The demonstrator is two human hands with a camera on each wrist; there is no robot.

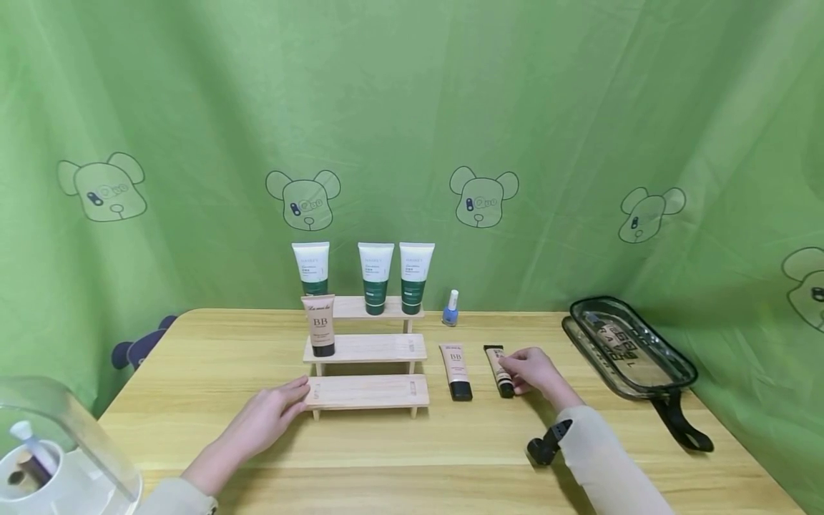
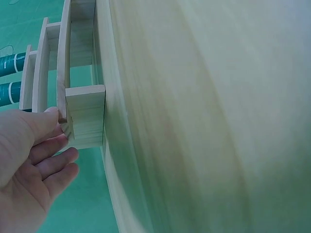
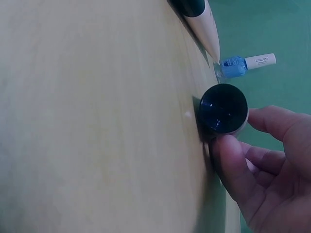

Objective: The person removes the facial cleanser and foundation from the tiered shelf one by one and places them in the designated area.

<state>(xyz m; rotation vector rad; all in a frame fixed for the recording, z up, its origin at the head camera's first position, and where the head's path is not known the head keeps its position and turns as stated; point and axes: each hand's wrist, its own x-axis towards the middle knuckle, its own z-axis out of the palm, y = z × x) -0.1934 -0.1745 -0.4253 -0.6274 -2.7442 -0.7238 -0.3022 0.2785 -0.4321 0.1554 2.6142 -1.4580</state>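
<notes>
- The right hand (image 1: 533,368) has its thumb and fingers clamped on a small tube with a black cap (image 1: 499,370), which lies on the desk (image 1: 476,450), right of its middle and well in from the back edge.
- The left hand (image 1: 275,413) pinches the left end of the lowest step of a wooden stand (image 1: 363,390), near the desk's middle.
- A flat-lying BB tube (image 1: 454,367) sits between stand and small tube.
- An upright BB tube (image 1: 320,323) occupies the middle step, three white-and-green tubes (image 1: 376,270) the top.
- Blue nail polish (image 1: 450,312) stands by the back edge; a clear pouch (image 1: 666,368) lies along the right edge.
</notes>
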